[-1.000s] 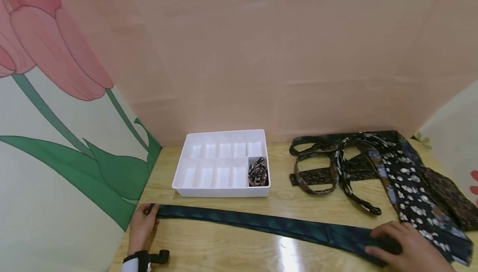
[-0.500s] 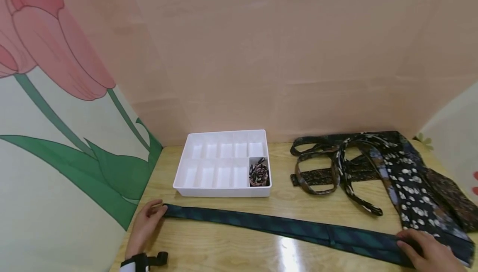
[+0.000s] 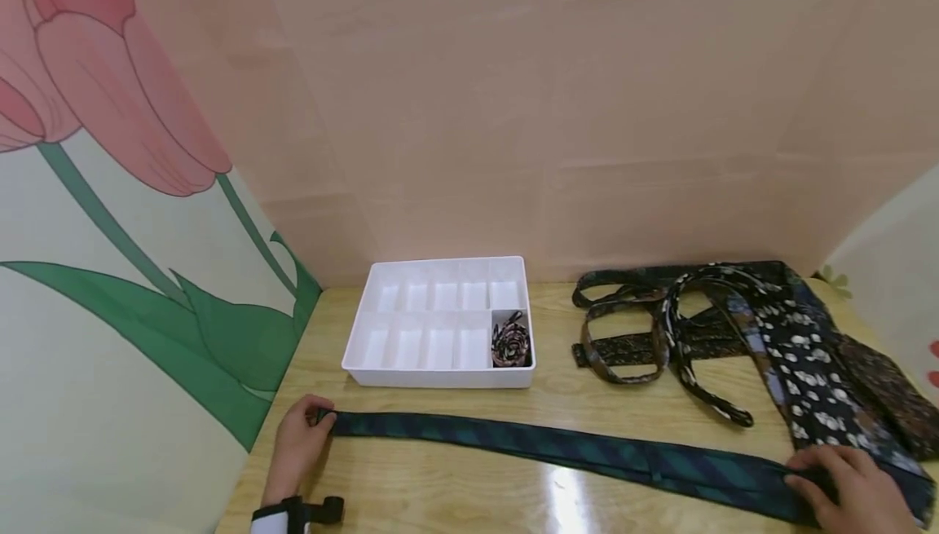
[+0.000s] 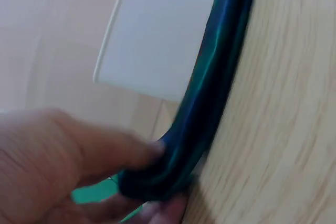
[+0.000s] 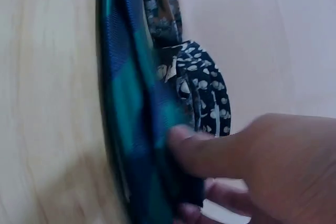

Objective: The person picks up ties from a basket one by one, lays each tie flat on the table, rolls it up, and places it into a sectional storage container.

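Pinching tie flat across table, long axis left-right: left hand at narrow end, right hand at wide end.

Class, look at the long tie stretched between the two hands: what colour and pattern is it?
The tie has dark green and navy diagonal stripes, clearest in the right wrist view.

Dark green-and-blue striped tie, white tray, black white-spotted tie.
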`<state>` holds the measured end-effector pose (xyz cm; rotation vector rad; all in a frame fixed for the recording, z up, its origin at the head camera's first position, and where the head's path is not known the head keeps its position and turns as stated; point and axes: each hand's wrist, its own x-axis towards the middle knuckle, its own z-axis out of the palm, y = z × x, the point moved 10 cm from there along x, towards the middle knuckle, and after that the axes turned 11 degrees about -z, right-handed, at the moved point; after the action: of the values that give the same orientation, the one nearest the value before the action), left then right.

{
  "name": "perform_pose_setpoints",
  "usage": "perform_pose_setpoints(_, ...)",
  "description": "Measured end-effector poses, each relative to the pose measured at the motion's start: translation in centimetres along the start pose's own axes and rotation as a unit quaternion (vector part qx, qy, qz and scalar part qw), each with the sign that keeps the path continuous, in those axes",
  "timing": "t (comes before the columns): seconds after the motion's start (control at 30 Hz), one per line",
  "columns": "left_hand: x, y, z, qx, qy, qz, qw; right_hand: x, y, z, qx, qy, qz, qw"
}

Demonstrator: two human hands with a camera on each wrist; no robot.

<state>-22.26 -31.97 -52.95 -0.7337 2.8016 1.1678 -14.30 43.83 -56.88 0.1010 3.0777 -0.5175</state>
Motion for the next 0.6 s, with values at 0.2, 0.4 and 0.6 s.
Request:
perform_pose_setpoints(0.2,0.1,-0.8,-1.2,-0.050,0.010,-0.037,0.9980,-0.6,-0.1,-0.5,0.040,0.056,0.045,0.9966)
perform_pose_setpoints(0.4,0.1,-1.5,-1.1,-0.010,-0.006,-0.048,0.9988,-1.1,1.9,0.2,-0.124,0.028,0.102,0.9865)
perform_pose_setpoints(0.6,-0.2,-1.2,-1.2,-0.001,0.007,-0.037,0.9993,-0.5,3.2,0.8,-0.077,-0.020,0.124,0.9890)
